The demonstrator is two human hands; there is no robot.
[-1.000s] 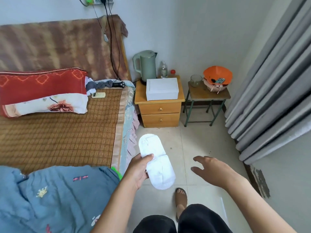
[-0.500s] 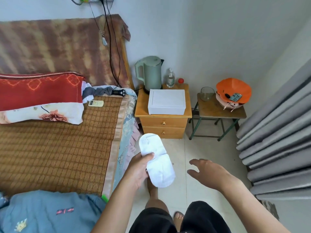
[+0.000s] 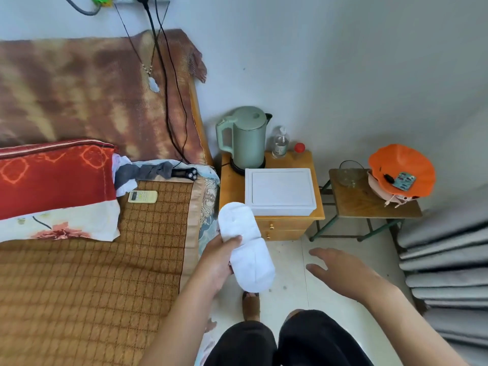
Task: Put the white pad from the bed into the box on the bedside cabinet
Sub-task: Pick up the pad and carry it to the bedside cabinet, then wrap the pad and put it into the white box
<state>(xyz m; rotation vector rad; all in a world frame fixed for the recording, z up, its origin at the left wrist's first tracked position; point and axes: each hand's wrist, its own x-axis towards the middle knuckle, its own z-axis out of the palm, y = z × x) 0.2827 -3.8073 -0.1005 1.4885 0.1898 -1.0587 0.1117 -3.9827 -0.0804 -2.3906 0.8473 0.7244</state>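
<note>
My left hand [image 3: 217, 262] grips a long white oval pad [image 3: 247, 247] by its middle, held in the air beside the bed's edge, its far end overlapping the front left corner of the bedside cabinet [image 3: 232, 186]. A white rectangular box [image 3: 280, 190] with its lid shut sits on that wooden cabinet, just beyond the pad. My right hand [image 3: 340, 270] hovers over the floor tiles to the right, fingers spread, holding nothing.
A green kettle [image 3: 245, 137], a clear bottle [image 3: 280, 142] and a red-capped jar [image 3: 299, 149] stand behind the box. A small wooden stool [image 3: 369, 204] carries a glass and an orange bowl [image 3: 401, 167]. The bed [image 3: 92, 260] lies left, grey curtains [image 3: 449, 260] right.
I have stepped closer to the cabinet; the box now looms larger. The pad, still in my left hand, has risen toward the cabinet's front. The blue blanket has dropped out of view.
</note>
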